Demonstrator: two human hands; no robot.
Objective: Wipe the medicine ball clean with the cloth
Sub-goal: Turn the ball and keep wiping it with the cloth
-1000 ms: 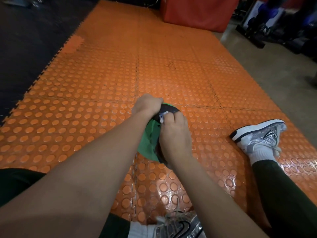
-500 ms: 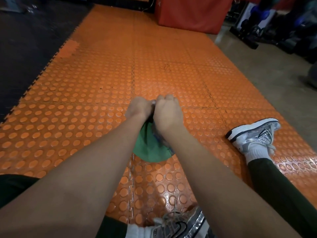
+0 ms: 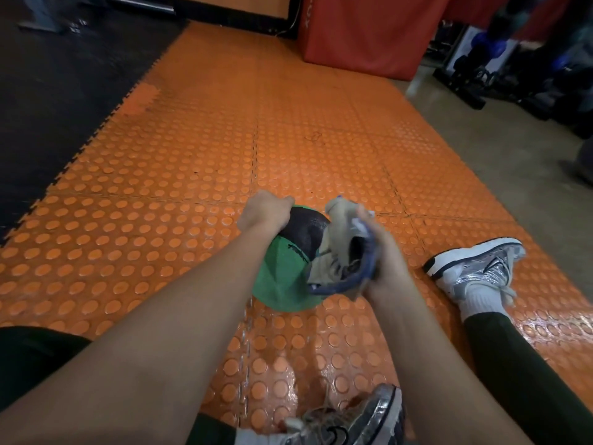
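Observation:
A green and black medicine ball (image 3: 284, 277) sits on the orange studded floor mat (image 3: 179, 200) between my legs. My left hand (image 3: 264, 208) curls over the ball's far top and holds it there. My right hand (image 3: 383, 252) grips a beige cloth with a blue edge (image 3: 337, 255), bunched against the ball's right side. The cloth covers part of the ball, and my forearms hide its near left part.
My two silver sneakers (image 3: 478, 268) (image 3: 346, 422) lie on the mat to the right and near me. A red padded block (image 3: 369, 30) stands at the back. Dark gym gear (image 3: 519, 65) lines the concrete floor at the far right. Black matting (image 3: 54, 91) lies left.
My right hand has come off the ball's top and swung right and down its side, dragging the cloth with it. The cloth now shows plainly. My left hand has stayed on top.

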